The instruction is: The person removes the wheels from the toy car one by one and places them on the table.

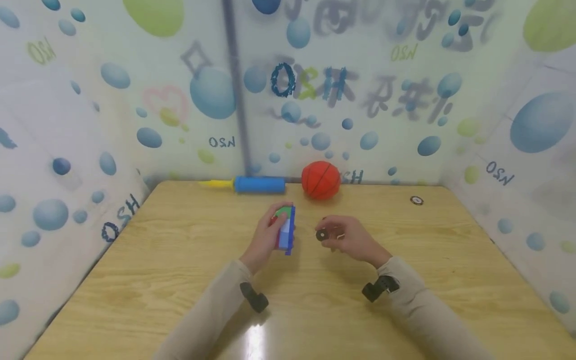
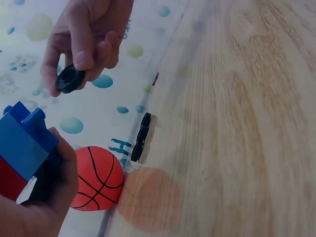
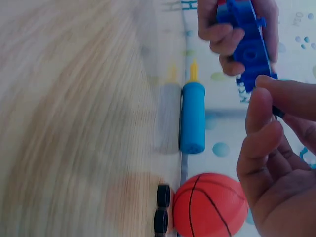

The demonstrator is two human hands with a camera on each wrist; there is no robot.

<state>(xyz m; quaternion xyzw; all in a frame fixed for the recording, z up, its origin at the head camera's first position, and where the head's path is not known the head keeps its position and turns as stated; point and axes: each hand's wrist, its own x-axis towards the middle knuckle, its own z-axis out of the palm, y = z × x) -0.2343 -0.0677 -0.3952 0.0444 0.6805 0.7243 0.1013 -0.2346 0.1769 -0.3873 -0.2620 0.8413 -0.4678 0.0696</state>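
Observation:
My left hand (image 1: 265,237) grips a toy block car (image 1: 285,232) with a blue base and red, green and light blue blocks. Blue pegs stick out from its base (image 3: 250,52), which faces my right hand in the right wrist view. My right hand (image 1: 348,237) pinches a small black toy wheel (image 2: 70,79) between thumb and fingers. It holds the wheel a short way to the right of the car, above the wooden table (image 1: 315,310). Three more black wheels (image 2: 142,137) stand in a row on the table.
A red toy basketball (image 1: 321,180) sits at the table's back edge, near the row of wheels. Left of it lies a blue hand pump (image 1: 260,184) with a yellow nozzle. Toward the back right is a flat black-and-white disc (image 1: 416,200). Patterned walls enclose the back and sides.

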